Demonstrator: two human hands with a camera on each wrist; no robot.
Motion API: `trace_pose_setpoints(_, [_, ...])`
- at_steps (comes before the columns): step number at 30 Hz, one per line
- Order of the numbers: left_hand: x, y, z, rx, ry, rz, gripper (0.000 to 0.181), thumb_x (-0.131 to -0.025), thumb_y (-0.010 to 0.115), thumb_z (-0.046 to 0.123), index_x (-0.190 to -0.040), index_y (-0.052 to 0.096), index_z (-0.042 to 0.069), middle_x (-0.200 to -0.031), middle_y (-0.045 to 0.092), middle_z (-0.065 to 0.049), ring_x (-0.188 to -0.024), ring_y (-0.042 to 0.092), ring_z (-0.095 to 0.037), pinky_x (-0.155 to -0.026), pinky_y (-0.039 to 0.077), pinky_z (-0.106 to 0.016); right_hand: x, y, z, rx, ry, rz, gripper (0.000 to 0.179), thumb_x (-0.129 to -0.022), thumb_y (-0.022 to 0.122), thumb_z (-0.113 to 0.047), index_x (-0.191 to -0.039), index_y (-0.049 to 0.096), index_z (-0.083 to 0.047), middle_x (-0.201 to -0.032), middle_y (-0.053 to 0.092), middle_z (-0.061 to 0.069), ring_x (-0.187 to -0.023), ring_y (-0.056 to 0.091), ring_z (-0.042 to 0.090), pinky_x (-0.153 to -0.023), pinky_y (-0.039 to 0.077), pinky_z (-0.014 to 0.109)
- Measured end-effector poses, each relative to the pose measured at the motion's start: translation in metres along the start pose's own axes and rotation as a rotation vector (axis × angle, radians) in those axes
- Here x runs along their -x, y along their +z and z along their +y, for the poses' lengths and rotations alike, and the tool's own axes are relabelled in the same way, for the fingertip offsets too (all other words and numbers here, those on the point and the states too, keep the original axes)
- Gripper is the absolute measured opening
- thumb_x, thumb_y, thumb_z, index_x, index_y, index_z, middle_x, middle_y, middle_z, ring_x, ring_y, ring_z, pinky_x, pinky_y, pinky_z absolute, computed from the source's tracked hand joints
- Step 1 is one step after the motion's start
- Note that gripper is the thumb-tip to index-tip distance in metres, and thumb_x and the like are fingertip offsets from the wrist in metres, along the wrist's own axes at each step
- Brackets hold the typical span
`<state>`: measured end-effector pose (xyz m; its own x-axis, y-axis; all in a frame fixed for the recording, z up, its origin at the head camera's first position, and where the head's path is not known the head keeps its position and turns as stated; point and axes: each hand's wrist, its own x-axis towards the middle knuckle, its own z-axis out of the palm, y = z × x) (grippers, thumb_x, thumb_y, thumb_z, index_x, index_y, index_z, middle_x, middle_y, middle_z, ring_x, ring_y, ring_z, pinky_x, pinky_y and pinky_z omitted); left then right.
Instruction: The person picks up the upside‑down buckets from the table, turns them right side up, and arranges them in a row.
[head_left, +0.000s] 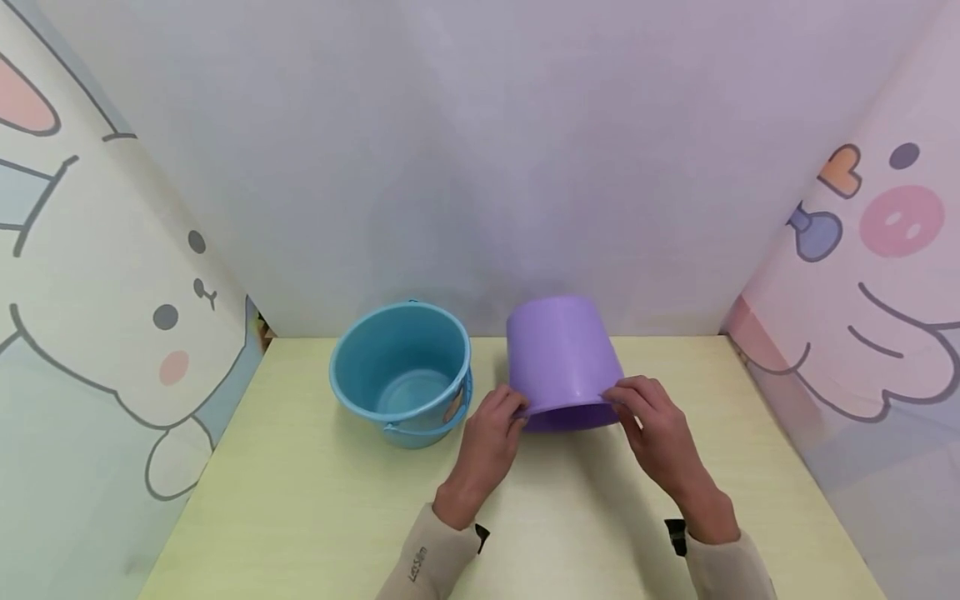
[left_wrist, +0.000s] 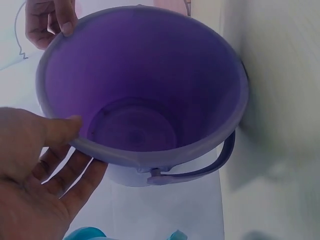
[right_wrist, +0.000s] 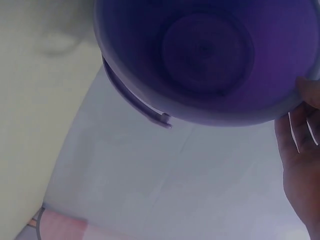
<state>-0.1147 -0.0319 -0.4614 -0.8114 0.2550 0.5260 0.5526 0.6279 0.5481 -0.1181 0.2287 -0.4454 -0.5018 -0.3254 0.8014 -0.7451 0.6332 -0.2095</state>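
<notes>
A purple bucket (head_left: 564,350) lies tipped on its side, its open mouth facing me and its base toward the back wall. My left hand (head_left: 491,433) pinches the rim at its left side, thumb inside and fingers outside, as the left wrist view shows. On the opposite side of the rim, my right hand (head_left: 658,433) pinches it the same way. The bucket's handle (left_wrist: 200,170) hangs on the side near the table, and the inside is bare down to the round base. Left of it stands an upright blue bucket (head_left: 405,392), its handle lowered against the front.
Both buckets are on a pale yellow table (head_left: 300,517). A plain whitish wall (head_left: 480,167) rises right behind them. Panels with cartoon animals, a left panel (head_left: 97,292) and a right panel (head_left: 885,350), flank the table.
</notes>
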Motion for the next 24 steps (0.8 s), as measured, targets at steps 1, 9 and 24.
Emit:
trace_pose_setpoints(1, [0.000,0.000,0.000,0.007,0.000,0.000,0.022,-0.089,0.080,-0.003,-0.100,0.068,0.011,-0.097,0.062,-0.001,-0.095,0.066,-0.019,-0.077,0.059,-0.034,-0.001,0.001,0.000,-0.003,-0.003,0.005,0.038,-0.115,0.045,-0.024,-0.103,0.075,-0.003,-0.102,0.069,0.009,-0.093,0.062,0.027,-0.080,0.049,0.029])
trace_pose_setpoints(9, [-0.001,-0.002,0.000,0.065,-0.015,0.006,0.021,-0.090,0.080,-0.001,-0.105,0.069,0.009,-0.100,0.062,-0.004,-0.094,0.067,-0.019,-0.077,0.060,-0.035,-0.006,0.002,0.002,-0.005,-0.003,0.003,0.037,-0.115,0.047,-0.023,-0.106,0.075,-0.002,-0.103,0.068,0.010,-0.093,0.062,0.027,-0.078,0.050,0.028])
trace_pose_setpoints(24, [-0.001,-0.005,-0.002,0.088,-0.029,-0.011,0.022,-0.091,0.078,-0.003,-0.109,0.069,0.006,-0.103,0.063,-0.006,-0.095,0.066,-0.021,-0.079,0.059,-0.035,0.027,0.009,0.008,0.026,0.325,0.139,0.051,-0.074,0.080,0.026,-0.120,0.070,0.006,-0.111,0.063,0.024,-0.101,0.058,0.036,-0.095,0.038,0.012])
